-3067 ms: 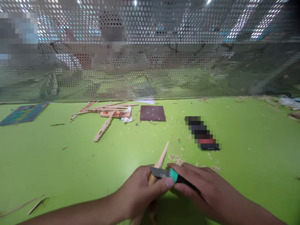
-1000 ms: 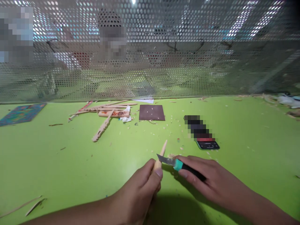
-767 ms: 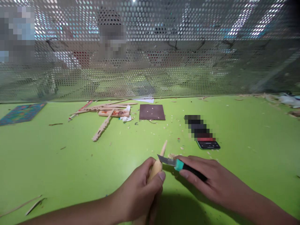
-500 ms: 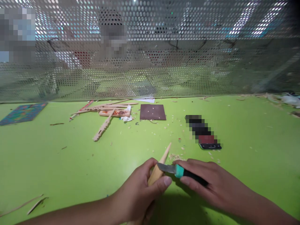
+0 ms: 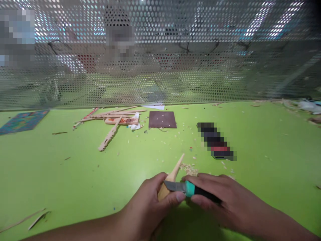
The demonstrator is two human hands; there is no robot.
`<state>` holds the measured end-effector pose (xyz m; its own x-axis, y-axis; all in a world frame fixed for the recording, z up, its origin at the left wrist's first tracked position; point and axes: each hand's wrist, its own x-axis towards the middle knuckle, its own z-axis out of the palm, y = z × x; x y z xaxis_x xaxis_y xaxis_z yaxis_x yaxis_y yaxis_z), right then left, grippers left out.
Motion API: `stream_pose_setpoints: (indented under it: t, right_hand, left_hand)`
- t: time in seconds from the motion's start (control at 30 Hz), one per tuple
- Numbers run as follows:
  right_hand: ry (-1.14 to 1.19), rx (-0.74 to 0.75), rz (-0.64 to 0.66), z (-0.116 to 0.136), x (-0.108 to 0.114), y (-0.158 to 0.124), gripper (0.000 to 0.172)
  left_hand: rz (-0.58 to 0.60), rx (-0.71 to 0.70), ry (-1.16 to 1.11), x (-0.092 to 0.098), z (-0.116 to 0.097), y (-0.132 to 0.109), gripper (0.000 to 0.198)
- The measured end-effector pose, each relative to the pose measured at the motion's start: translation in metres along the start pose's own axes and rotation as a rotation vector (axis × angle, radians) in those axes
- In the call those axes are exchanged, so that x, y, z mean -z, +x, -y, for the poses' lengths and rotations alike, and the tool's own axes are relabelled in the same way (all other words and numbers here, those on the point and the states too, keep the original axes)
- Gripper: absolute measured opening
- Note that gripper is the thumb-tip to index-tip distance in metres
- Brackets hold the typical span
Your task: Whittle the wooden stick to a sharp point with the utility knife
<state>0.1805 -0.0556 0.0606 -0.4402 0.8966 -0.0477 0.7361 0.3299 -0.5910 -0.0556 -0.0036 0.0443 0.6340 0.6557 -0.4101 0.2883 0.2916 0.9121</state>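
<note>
My left hand (image 5: 152, 201) is wrapped round a pale wooden stick (image 5: 176, 169) whose tapered tip points away from me. Its lower part is hidden in my palm. In my right hand (image 5: 220, 194) is a utility knife (image 5: 190, 189) with a black and turquoise handle. The knife's blade lies across the wood, just above my left thumb, its tip pointing left. Small wood shavings (image 5: 189, 169) are heaped on the green table beside the stick's tip.
Carved wooden sticks (image 5: 110, 134) lie in a pile at the back left, by a brown square sheet (image 5: 162, 119). A partly blurred phone (image 5: 215, 140) lies to the right. A perforated metal screen (image 5: 160, 77) borders the table's far side. A colourful mat (image 5: 23, 122) is at far left.
The knife blade has moved slightly down and left along the stick, nearer to me. Both hands keep their holds. The view has shifted a little.
</note>
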Motion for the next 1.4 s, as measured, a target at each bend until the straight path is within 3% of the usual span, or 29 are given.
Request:
stream_pose_setpoints:
  t: [0.13,0.3,0.47,0.77,1.03,1.4]
  right_hand:
    - [-0.152,0.032,-0.063,-0.002,-0.007,-0.003,0.045]
    - [-0.433,0.12,-0.275,-0.002,-0.012,-0.006,0.047]
    - [-0.448,0.118,-0.366,-0.004,-0.004,-0.004,0.045]
    - [-0.33,0.07,-0.261,-0.015,0.002,-0.003,0.041]
    - [-0.188,0.048,-0.069,-0.003,0.0,0.0,0.044]
    - [-0.509,0.104,-0.287,-0.001,-0.012,-0.001,0.049]
  left_hand:
    - [-0.042,0.026,-0.011,-0.005,-0.001,0.0,0.039]
    - [-0.058,0.013,-0.036,-0.007,-0.001,0.0,0.039]
    - [-0.026,-0.031,-0.065,-0.005,0.004,-0.001,0.043]
    - [0.037,-0.006,-0.192,-0.001,0.01,0.006,0.044]
    - [-0.018,-0.041,-0.039,0.002,0.005,0.002,0.042]
    - [-0.073,-0.031,-0.106,-0.008,0.001,0.002,0.045]
